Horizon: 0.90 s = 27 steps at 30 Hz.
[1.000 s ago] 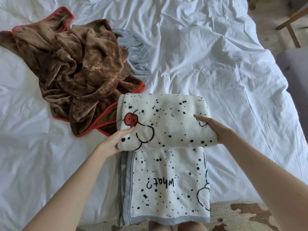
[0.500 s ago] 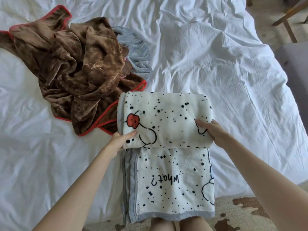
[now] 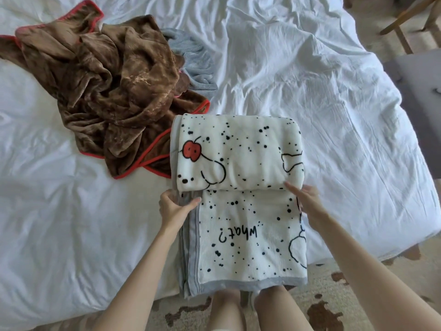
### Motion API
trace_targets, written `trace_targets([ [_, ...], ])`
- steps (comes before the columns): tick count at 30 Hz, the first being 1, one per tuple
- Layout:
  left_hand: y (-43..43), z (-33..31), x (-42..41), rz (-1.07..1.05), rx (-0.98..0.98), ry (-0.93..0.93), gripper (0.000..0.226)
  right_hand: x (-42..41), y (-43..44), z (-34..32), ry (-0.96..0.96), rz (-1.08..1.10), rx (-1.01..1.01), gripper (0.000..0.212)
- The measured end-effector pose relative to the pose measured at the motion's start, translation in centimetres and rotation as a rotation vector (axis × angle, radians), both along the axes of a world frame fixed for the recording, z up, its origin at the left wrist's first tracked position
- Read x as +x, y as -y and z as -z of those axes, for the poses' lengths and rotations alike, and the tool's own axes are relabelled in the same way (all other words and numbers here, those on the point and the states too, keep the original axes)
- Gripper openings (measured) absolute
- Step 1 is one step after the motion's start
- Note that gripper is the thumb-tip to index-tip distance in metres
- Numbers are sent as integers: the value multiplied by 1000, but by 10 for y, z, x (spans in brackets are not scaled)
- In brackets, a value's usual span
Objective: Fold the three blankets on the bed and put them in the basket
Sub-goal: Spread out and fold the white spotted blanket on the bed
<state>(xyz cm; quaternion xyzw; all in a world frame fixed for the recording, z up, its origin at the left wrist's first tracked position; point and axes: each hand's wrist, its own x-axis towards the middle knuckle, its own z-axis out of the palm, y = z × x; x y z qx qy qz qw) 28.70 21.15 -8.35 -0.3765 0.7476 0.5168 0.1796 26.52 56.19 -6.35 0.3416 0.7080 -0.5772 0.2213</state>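
A white blanket with black dots and a red apple [image 3: 238, 194] lies at the near edge of the bed, its far end rolled toward me into a thick fold. My left hand [image 3: 175, 206] pinches the grey-trimmed left edge just below that fold. My right hand [image 3: 304, 199] touches the right end of the fold with straight fingers. A crumpled brown blanket with red trim [image 3: 102, 87] lies to the left. A light blue-grey blanket [image 3: 195, 60] peeks out behind it. No basket is in view.
The bed [image 3: 322, 103] is covered with a wrinkled white sheet. A grey piece of furniture [image 3: 420, 96] stands at the right, with wooden chair legs [image 3: 405, 25] beyond it. A patterned rug [image 3: 334, 302] lies under my legs.
The rolled fold has come a bit closer to me. Both hands slid from the top of the fold down to its near edge, the left one now gripping the side trim.
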Motion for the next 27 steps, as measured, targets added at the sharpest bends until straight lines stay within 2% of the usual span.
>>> trace_targets([
  [3,-15,8,47,84,59,219,106,51,-1,6,51,-97,-30,59],
  [7,-23,14,92,19,81,244,71,113,-1,21,129,-160,89,39],
  [12,-22,12,128,87,114,286,76,176,-3,30,166,-184,19,18],
  [15,-28,8,156,162,3,316,52,194,-7,23,149,-158,-64,20],
  [18,-33,-1,177,106,-30,227,35,202,-11,9,110,-133,-97,18],
  [23,-24,-38,192,44,30,23,14,200,-17,-26,3,-42,-87,13],
  [27,-15,-80,176,120,-9,-162,21,182,-20,-64,-74,-10,-52,10],
])
